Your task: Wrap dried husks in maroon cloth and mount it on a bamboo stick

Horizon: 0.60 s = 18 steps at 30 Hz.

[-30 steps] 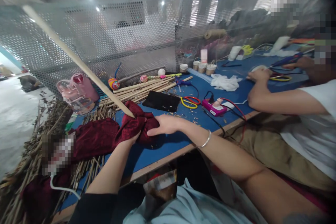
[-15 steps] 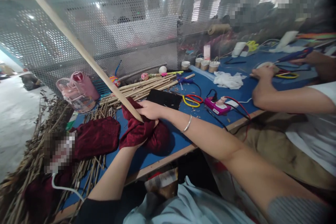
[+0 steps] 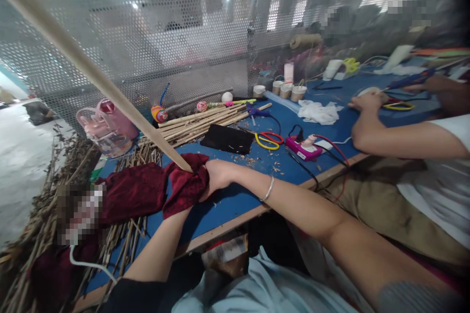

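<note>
A dark red cloth point(image 3: 185, 183) is bunched around the lower end of a long pale wooden stick point(image 3: 121, 102), which slants up to the upper left. My right hand point(image 3: 219, 176), with a silver bangle at the wrist, is closed on the right side of this cloth. The cloth covers my left hand; only its wrist and forearm show below, and its fingers are hidden. Just left lies a second piece of dark red cloth point(image 3: 134, 190) on the blue table point(image 3: 264, 166).
Behind are pale sticks point(image 3: 205, 122), a black cloth point(image 3: 227, 139) and a pink bottle point(image 3: 116, 117). To the right are scissors point(image 3: 268, 141), a magenta power strip point(image 3: 303, 148) and another person's hand point(image 3: 368, 101). Dry twigs point(image 3: 127, 237) lie at left.
The bunched cloth and the stick's lower end have shifted left. My right hand has moved slightly right and down. The rounded red bundle below it no longer shows.
</note>
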Each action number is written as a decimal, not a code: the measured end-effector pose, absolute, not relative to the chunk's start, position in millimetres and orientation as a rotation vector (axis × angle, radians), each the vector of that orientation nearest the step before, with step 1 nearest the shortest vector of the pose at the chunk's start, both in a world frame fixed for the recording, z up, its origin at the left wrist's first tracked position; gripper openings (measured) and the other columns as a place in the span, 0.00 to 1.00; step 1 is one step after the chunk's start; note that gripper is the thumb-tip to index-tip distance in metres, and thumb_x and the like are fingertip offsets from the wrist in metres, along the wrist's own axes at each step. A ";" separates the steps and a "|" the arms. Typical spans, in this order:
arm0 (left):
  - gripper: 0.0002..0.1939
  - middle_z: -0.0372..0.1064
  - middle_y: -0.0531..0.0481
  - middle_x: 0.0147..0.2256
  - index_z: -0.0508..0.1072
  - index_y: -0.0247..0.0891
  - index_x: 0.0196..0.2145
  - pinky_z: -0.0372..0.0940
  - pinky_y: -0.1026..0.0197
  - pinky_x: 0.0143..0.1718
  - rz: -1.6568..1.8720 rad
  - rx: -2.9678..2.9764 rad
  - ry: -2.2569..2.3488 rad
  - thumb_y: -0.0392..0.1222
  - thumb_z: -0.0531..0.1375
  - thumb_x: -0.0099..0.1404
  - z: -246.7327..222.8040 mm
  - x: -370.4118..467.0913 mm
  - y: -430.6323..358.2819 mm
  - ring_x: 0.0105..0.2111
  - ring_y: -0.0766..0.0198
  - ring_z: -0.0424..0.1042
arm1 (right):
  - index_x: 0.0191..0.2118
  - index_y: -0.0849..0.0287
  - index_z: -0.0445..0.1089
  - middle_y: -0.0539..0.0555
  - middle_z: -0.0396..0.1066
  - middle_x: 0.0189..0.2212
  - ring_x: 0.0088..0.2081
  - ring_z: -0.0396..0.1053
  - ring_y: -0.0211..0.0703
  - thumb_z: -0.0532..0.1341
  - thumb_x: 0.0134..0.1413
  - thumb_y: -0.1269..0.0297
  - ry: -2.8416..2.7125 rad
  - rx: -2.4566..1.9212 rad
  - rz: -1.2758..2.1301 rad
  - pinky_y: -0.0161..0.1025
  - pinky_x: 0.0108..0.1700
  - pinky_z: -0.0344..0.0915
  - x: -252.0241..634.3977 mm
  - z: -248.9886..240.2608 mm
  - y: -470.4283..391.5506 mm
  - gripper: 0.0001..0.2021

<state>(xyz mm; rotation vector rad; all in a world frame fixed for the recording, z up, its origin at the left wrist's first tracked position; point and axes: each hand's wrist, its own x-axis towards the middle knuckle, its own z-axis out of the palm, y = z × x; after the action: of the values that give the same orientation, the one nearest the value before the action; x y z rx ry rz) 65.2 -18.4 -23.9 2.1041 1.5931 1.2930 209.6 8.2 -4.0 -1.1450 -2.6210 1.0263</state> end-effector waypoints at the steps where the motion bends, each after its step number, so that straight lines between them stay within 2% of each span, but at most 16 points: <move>1: 0.10 0.75 0.46 0.38 0.78 0.41 0.36 0.64 0.50 0.51 1.298 2.152 1.555 0.40 0.58 0.57 -25.6 64.0 -20.7 0.41 0.52 0.73 | 0.32 0.58 0.77 0.52 0.77 0.30 0.33 0.73 0.46 0.72 0.29 0.51 -2.650 -1.210 0.936 0.33 0.29 0.61 203.2 -3.2 5.5 0.21; 3: 0.12 0.74 0.44 0.40 0.77 0.41 0.39 0.63 0.49 0.52 1.333 2.208 1.508 0.41 0.56 0.60 -29.1 58.6 -25.5 0.45 0.51 0.72 | 0.30 0.58 0.77 0.54 0.77 0.28 0.32 0.73 0.49 0.71 0.28 0.49 -2.679 -1.259 0.775 0.35 0.27 0.59 191.9 -0.4 3.2 0.21; 7: 0.14 0.73 0.45 0.40 0.74 0.46 0.46 0.58 0.43 0.56 1.301 2.247 1.609 0.43 0.54 0.65 -36.4 44.7 -34.0 0.50 0.49 0.69 | 0.35 0.59 0.77 0.60 0.77 0.34 0.37 0.75 0.57 0.69 0.32 0.50 -2.741 -1.158 0.607 0.39 0.31 0.62 178.1 4.4 5.8 0.22; 10: 0.14 0.73 0.46 0.38 0.74 0.47 0.46 0.61 0.44 0.54 1.312 2.178 1.672 0.45 0.57 0.63 -38.3 45.4 -36.6 0.49 0.49 0.69 | 0.41 0.59 0.75 0.62 0.76 0.40 0.45 0.73 0.61 0.67 0.38 0.53 -2.774 -1.195 0.604 0.43 0.41 0.65 172.4 4.5 3.7 0.22; 12: 0.15 0.74 0.46 0.37 0.73 0.46 0.46 0.61 0.43 0.53 1.374 2.105 1.665 0.46 0.56 0.63 -36.6 51.2 -37.1 0.50 0.49 0.68 | 0.52 0.60 0.70 0.66 0.70 0.52 0.56 0.65 0.63 0.67 0.41 0.57 -2.704 -1.308 0.523 0.50 0.53 0.61 169.5 3.2 -1.6 0.29; 14: 0.16 0.74 0.46 0.35 0.72 0.45 0.47 0.62 0.43 0.53 1.402 2.045 1.615 0.47 0.57 0.62 -33.2 57.0 -38.0 0.51 0.48 0.68 | 0.61 0.65 0.60 0.70 0.56 0.62 0.63 0.54 0.64 0.67 0.41 0.59 -2.594 -1.407 0.402 0.54 0.60 0.54 167.7 1.8 -7.1 0.38; 15: 0.16 0.74 0.46 0.35 0.72 0.45 0.47 0.63 0.43 0.52 1.399 2.024 1.602 0.48 0.57 0.62 -31.2 58.8 -38.7 0.51 0.48 0.68 | 0.61 0.67 0.60 0.72 0.54 0.63 0.63 0.53 0.64 0.67 0.42 0.59 -2.568 -1.417 0.365 0.55 0.60 0.54 167.5 1.4 -8.8 0.39; 16: 0.16 0.74 0.47 0.34 0.72 0.45 0.46 0.63 0.43 0.52 1.398 2.013 1.607 0.48 0.57 0.61 -29.0 59.7 -39.3 0.51 0.48 0.68 | 0.58 0.68 0.63 0.72 0.57 0.61 0.61 0.57 0.65 0.66 0.42 0.59 -2.578 -1.397 0.360 0.53 0.58 0.57 167.9 1.2 -9.2 0.35; 18: 0.15 0.74 0.46 0.34 0.73 0.45 0.44 0.63 0.43 0.52 1.383 2.040 1.637 0.49 0.57 0.61 -24.3 59.0 -39.7 0.49 0.48 0.69 | 0.45 0.66 0.73 0.70 0.71 0.49 0.52 0.69 0.63 0.65 0.44 0.57 -2.693 -1.296 0.414 0.47 0.50 0.64 170.3 1.1 -6.0 0.22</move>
<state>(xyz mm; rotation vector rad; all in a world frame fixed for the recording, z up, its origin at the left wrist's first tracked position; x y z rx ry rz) 59.0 -39.7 -24.3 2.0396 1.6371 1.3830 170.3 -6.0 1.1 -1.2963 -2.6927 0.4140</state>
